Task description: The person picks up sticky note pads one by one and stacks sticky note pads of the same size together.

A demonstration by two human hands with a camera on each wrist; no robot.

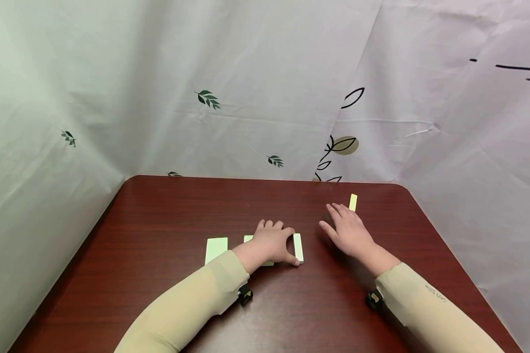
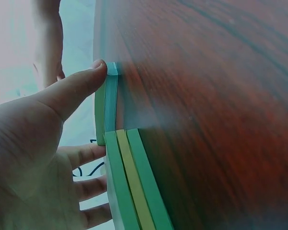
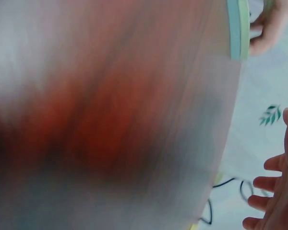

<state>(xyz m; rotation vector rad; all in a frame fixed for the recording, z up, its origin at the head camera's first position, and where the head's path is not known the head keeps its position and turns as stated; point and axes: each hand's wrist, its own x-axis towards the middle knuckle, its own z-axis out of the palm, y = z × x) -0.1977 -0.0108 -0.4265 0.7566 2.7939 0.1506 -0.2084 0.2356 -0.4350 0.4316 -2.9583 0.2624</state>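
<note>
My left hand [image 1: 269, 243] pinches a narrow flat block pair [image 1: 298, 248] lengthwise, thumb at the near end and index finger at the far end. In the left wrist view this pair [image 2: 111, 103] shows a green layer and a bluish layer, on or just above the tabletop. Below the left palm lies a stack of flat blocks [image 2: 132, 177], green, yellow and green, partly hidden from the head camera. My right hand [image 1: 348, 233] hovers over the table, its fingers spread and holding nothing. Just past its fingertips lies a thin yellow block [image 1: 353, 202].
A pale green flat block [image 1: 216, 248] lies left of the left hand, partly covered by the sleeve. The reddish-brown table [image 1: 181, 206] has rounded far corners. A white sheet [image 1: 247, 73] with leaf prints hangs behind it and along both sides.
</note>
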